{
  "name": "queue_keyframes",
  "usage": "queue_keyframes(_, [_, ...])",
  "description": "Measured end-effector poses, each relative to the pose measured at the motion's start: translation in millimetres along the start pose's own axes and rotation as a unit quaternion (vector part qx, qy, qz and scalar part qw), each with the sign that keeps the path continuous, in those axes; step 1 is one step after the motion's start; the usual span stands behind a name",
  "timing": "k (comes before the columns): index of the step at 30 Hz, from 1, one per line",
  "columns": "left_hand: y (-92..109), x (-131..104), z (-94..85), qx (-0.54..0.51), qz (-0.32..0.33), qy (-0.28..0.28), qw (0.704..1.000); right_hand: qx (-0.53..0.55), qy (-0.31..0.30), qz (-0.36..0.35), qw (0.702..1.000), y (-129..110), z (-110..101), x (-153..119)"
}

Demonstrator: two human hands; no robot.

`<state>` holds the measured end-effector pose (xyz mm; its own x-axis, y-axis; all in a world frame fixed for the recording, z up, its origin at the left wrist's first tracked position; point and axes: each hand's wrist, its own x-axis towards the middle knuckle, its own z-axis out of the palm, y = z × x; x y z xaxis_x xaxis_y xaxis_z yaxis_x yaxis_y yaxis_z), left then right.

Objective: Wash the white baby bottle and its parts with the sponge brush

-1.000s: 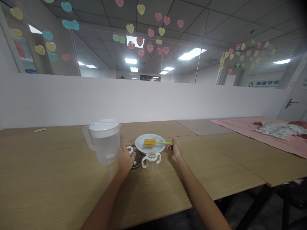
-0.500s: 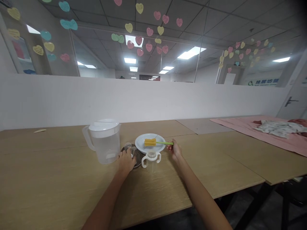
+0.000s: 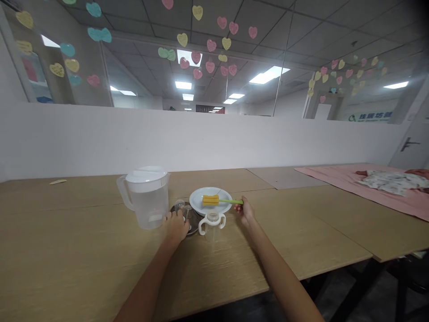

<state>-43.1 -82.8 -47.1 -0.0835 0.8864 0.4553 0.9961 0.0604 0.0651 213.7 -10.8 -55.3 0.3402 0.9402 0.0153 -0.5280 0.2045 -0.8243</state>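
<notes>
My right hand is closed round the green handle of a bottle brush, whose yellow sponge head rests over a white plate. My left hand is at a round dark metal tray, fingers curled against a small clear piece, its exact kind unclear. A clear dome-shaped cover sits just beyond those fingers. Between my hands a clear baby bottle stands upright and uncapped, with a white two-handled ring round its neck.
To the left of my left hand stands a translucent lidded pitcher, partly filled with liquid. A pink cloth with patterned fabric on it covers the right end of the table. A white wall borders the far edge.
The view has shifted very slightly. Both hands, the brush and the things on the table keep their places.
</notes>
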Motion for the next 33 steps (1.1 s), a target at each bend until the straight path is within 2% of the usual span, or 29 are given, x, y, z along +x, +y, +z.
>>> queue_keyframes(5, [1.6,-1.1,-3.2,-0.012,-0.002,0.004,1.0,0.008,0.041,0.059,0.997,-6.1,4.0,-5.2])
queue_keyframes(9, [4.7,-0.7,-14.0,-0.083,0.012,0.085,0.993,0.013,0.052,0.076,0.996,-9.7,5.2,-7.9])
queue_keyframes(11, [6.8,-1.9,-20.9,-0.163,0.056,0.131,0.976,0.018,0.054,0.08,0.995,-10.2,5.7,-8.4])
queue_keyframes(13, [10.7,-5.6,-26.5,-0.257,0.149,0.147,0.944,0.025,0.056,0.083,0.995,-10.1,6.4,-8.4])
queue_keyframes(16, [22.3,-14.8,-28.3,-0.342,0.289,0.124,0.885,0.037,0.057,0.086,0.994,-9.6,6.9,-7.4])
queue_keyframes(18, [33.1,-21.4,-24.6,-0.355,0.32,0.104,0.872,0.044,0.057,0.087,0.994,-9.7,6.4,-6.2])
queue_keyframes(23, [55.1,-31.0,-12.9,-0.385,0.294,0.059,0.873,0.061,0.059,0.092,0.992,-12.1,4.0,-3.9])
queue_keyframes(27, [60.3,-32.6,-12.4,-0.434,0.231,0.013,0.871,0.067,0.056,0.104,0.991,-12.7,3.7,-3.7])
queue_keyframes(33, [64.5,-33.5,-20.3,-0.475,0.193,-0.114,0.851,0.072,0.052,0.12,0.989,-10.8,4.5,-2.9])
